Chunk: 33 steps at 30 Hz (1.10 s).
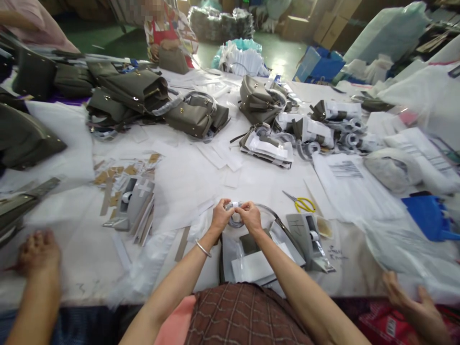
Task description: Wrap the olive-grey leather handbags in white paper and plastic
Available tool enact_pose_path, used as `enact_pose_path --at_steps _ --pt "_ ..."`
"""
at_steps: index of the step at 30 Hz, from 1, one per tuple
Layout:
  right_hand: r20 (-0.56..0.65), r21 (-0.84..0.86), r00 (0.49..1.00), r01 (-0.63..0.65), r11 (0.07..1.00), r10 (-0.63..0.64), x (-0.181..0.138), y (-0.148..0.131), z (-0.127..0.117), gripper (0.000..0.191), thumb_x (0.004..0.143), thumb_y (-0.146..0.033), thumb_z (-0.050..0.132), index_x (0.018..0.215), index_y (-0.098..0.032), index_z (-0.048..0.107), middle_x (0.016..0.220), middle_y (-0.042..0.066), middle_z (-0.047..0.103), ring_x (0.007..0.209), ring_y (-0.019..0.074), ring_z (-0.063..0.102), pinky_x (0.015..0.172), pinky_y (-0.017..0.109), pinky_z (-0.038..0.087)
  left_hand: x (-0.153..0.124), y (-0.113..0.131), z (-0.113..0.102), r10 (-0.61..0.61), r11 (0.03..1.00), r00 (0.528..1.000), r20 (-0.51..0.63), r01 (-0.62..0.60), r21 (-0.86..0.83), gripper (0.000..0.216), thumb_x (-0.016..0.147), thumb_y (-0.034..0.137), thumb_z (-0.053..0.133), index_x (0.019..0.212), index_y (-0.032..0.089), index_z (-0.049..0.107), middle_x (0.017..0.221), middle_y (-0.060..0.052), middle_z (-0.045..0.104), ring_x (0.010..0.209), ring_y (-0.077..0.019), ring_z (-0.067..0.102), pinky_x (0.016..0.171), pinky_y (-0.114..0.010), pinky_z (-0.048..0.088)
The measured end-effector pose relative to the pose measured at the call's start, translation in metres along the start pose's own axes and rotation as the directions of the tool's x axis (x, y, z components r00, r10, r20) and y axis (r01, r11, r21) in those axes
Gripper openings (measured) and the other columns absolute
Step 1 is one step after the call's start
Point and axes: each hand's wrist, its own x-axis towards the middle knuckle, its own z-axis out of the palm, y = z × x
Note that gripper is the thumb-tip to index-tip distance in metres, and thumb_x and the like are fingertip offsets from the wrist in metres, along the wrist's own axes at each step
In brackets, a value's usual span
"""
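Left grip [222, 216] and right grip [250, 216] pinch the looped bag strap [236, 224]: probably light, springy, slippery; hold beside the white band [235, 204].

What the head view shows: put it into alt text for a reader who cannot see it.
A person's left hand and right hand hold a coiled, wrapped bag strap by a bag partly covered with white paper on a cluttered white worktable. Yellow-handled scissors and a tape dispenser sit to the right; dark olive handbags are heaped farther back.
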Motion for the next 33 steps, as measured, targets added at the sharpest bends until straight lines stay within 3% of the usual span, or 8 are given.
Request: enact_pose_path --at_steps 9,14,19,22,24,27,29,33 --pt "0.088 -0.179 0.992 -0.073 0.981 0.09 0.004 -0.009 -0.005 0.018 0.069 -0.024 0.071 0.072 -0.022 0.053 0.063 -0.002 0.068 0.042 0.0137 0.058 0.045 0.026 0.043 -0.005 0.009 -0.002 -0.036 0.997 0.997 0.073 0.031 0.066 0.04 0.068 0.017 0.067 0.108 0.016 0.063 0.102 -0.009 0.072 0.098 -0.0228 0.067 0.088 -0.033 0.051" --pt "0.157 -0.397 0.986 0.003 0.918 0.065 0.007 -0.015 -0.014 0.02 0.077 -0.034 0.07 0.072 -0.023 0.055 0.062 -0.001 0.069 0.043 0.014 0.057 0.049 0.027 0.041 -0.002 0.008 -0.004 -0.044 0.997 0.994 0.098 0.038 0.066 0.041 0.066 0.015 0.067 0.107 0.016 0.064 0.106 -0.009 0.071 0.097 -0.0222 0.066 0.09 -0.034 0.049" --pt "0.168 -0.681 0.986 0.123 0.722 -0.01 0.009 -0.017 -0.019 0.035 0.083 -0.055 0.066 0.071 -0.023 0.059 0.065 0.003 0.069 0.067 0.0198 0.066 0.06 0.028 0.04 0.005 0.0 -0.009 -0.09 0.996 0.987 0.133 0.088 0.021 0.041 0.065 0.014 0.069 0.105 0.014 0.064 0.1 -0.008 0.07 0.088 -0.0197 0.066 0.083 -0.031 0.051" --pt "0.205 -0.821 0.967 0.254 0.512 -0.151 0.006 -0.02 -0.02 0.033 0.085 -0.056 0.064 0.095 -0.024 0.063 0.086 0.005 0.072 0.08 0.0214 0.067 0.064 0.028 0.04 0.009 -0.005 -0.011 -0.115 0.993 0.979 0.171 0.118 -0.011 0.042 0.064 0.013 0.069 0.106 0.012 0.063 0.092 -0.007 0.07 0.079 -0.0177 0.066 0.075 -0.029 0.052" --pt "0.289 -0.849 0.917 0.378 0.369 -0.275 0.004 -0.023 -0.019 0.037 0.087 -0.05 0.063 0.113 -0.024 0.059 0.103 0.008 0.071 0.09 0.0225 0.065 0.071 0.029 0.042 0.011 -0.006 -0.01 -0.127 0.99 0.972 0.198 0.137 -0.034 0.041 0.066 0.012 0.068 0.107 0.012 0.062 0.087 -0.005 0.07 0.073 -0.0163 0.066 0.071 -0.028 0.052" --pt "0.442 -0.82 0.794 0.546 0.172 -0.417 0.005 -0.027 -0.015 0.039 0.091 -0.037 0.059 0.126 -0.021 0.056 0.132 0.014 0.059 0.114 0.0272 0.055 0.09 0.036 0.04 0.012 -0.003 -0.005 -0.127 0.988 0.966 0.225 0.144 -0.062 0.041 0.066 0.011 0.067 0.107 0.012 0.062 0.087 -0.005 0.07 0.074 -0.016 0.066 0.072 -0.028 0.052" --pt "0.492 -0.806 0.772 0.579 0.126 -0.403 0.008 -0.026 -0.01 0.033 0.094 -0.025 0.05 0.124 -0.017 0.058 0.139 0.017 0.054 0.124 0.0285 0.048 0.1 0.041 0.034 0.012 0.0 -0.001 -0.109 0.989 0.966 0.235 0.128 -0.069 0.043 0.064 0.01 0.067 0.107 0.013 0.061 0.091 -0.005 0.07 0.082 -0.017 0.066 0.079 -0.028 0.052" --pt "0.486 -0.823 0.833 0.538 0.183 -0.266 0.018 -0.023 -0.003 0.028 0.091 -0.014 0.045 0.108 -0.014 0.067 0.116 0.017 0.067 0.116 0.0265 0.055 0.104 0.042 0.031 0.009 0.005 0.004 -0.074 0.995 0.967 0.245 0.088 -0.045 0.058 0.063 0.01 0.066 0.119 0.012 0.054 0.106 -0.01 0.068 0.099 -0.0205 0.065 0.092 -0.033 0.05"
